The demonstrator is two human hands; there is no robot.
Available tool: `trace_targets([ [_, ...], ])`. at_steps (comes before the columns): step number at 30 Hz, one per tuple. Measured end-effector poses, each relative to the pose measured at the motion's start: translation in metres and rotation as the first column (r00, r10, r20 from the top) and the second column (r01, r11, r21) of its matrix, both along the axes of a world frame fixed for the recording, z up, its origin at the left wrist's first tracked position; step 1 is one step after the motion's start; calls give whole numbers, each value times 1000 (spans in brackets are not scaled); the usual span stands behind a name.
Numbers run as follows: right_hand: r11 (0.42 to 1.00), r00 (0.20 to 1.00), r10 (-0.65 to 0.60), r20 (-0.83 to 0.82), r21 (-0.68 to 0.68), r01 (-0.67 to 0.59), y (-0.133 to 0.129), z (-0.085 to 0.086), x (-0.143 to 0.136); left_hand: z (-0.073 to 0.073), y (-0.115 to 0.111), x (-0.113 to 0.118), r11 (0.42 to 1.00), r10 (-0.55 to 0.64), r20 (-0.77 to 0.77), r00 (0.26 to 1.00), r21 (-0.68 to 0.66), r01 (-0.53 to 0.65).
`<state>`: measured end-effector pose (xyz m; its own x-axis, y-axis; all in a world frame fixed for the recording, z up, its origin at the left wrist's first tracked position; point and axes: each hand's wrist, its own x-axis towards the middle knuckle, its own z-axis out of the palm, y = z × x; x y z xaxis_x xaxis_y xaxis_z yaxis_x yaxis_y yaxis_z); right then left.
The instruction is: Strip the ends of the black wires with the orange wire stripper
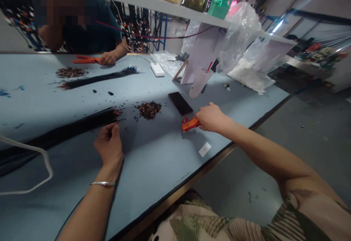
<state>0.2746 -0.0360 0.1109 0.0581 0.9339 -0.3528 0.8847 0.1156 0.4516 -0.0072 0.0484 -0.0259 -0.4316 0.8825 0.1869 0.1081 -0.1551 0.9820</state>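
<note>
My left hand, with a silver bangle at the wrist, is closed in a pinch beside the stripped ends of a long bundle of black cables. A thin black cable seems to be between its fingertips, mostly hidden by the hand. In my right hand is an orange wire stripper, its jaws pointing left over the table. A dark phone lies just behind the tool. Between my hands, farther back, sits a pile of dark and coppery cable scraps.
Across the blue table, a co-worker's hand rests by orange pliers, near another scrap pile and cable bundle. A white power bank, plastic cup and white label lie about. A shelf crosses above.
</note>
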Motion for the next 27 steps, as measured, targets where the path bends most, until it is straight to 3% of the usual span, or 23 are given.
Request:
trace_targets([
  [8, 997, 997, -44, -62, 55, 47, 26, -25, -5, 1, 0, 0, 1000, 9, -8, 1000, -4, -9],
  [13, 990, 990, 2, -145, 138, 18, 43, -24, -13, 4, -1, 0, 999, 28, -32, 999, -24, -28],
  [17, 987, 984, 14, -180, 160, 15, 46, -25, -16, 5, -2, 0, 999, 22, -64, 998, -34, -24],
  [21, 983, 969, 37, -245, 184, 9, 48, -42, -23, 5, -3, 0, 999, -3, -90, 996, -52, -2],
  [27, 962, 887, 49, -460, 261, 82, 47, -58, -20, -3, -2, -5, 1000, -29, -100, 995, 6, 29],
])
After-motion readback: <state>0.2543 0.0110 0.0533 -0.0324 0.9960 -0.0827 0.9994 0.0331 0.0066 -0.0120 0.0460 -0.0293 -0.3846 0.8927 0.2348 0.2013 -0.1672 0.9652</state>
